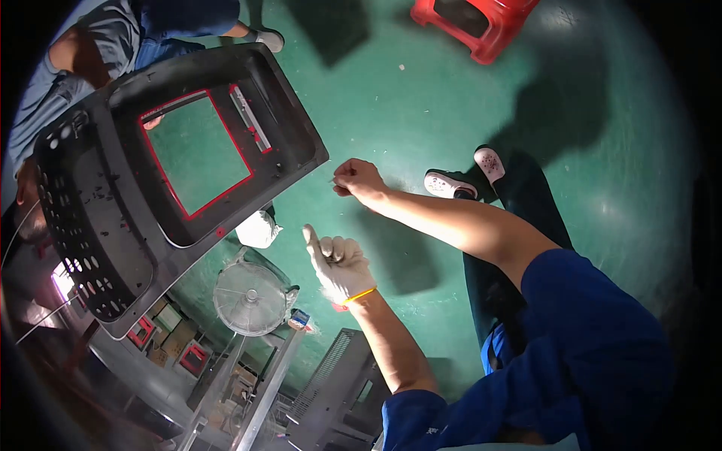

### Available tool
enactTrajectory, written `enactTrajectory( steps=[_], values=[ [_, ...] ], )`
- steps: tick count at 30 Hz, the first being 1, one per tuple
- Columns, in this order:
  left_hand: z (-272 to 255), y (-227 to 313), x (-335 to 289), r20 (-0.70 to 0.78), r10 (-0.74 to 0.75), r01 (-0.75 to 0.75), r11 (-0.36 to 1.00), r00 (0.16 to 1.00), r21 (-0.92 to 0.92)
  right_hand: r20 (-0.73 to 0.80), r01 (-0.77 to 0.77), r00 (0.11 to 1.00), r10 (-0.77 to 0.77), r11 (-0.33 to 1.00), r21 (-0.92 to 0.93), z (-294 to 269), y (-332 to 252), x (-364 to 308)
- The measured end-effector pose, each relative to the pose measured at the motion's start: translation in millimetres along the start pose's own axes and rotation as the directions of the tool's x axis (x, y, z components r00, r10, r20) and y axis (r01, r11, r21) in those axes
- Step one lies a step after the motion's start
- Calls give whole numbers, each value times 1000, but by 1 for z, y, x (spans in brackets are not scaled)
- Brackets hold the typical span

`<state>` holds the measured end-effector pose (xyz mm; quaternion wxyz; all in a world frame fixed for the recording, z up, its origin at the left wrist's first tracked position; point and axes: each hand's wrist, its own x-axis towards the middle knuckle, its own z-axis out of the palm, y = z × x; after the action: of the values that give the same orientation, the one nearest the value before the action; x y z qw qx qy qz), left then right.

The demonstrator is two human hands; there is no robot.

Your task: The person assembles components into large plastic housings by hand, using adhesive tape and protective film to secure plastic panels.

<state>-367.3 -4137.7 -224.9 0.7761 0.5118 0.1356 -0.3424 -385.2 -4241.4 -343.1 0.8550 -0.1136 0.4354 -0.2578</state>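
Below, green floor, red stool, dark panel near right hand

Green floor, glossy in patches; red stool standing on it, small pale scrap lying nearby.

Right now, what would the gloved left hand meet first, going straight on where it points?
Likely the edge of the dark panel, though depth is unclear and the left hand might pass beneath.

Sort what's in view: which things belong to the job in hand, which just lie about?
Likely in the job:
dark panel near the right hand
white glove on the left hand

Seemingly just lying about:
red stool
round fan-like thing
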Motion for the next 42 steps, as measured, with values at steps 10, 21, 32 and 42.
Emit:
enactTrajectory(
  steps=[10,21,32,42],
  values=[
    [19,42,58,56,77,-85,982,995,166,-33,91,994,-100,973,-213,46,24,59],
    [29,54,66,64,105,-118,959,992,259,-87,144,983,-159,977,-157,53,36,60],
    [23,58,68,23,137,-136,927,990,349,-172,37,982,-78,972,-231,58,54,49],
    [44,54,64,-56,151,-124,935,987,332,-120,62,989,-92,970,-236,55,48,60]
  ],
)
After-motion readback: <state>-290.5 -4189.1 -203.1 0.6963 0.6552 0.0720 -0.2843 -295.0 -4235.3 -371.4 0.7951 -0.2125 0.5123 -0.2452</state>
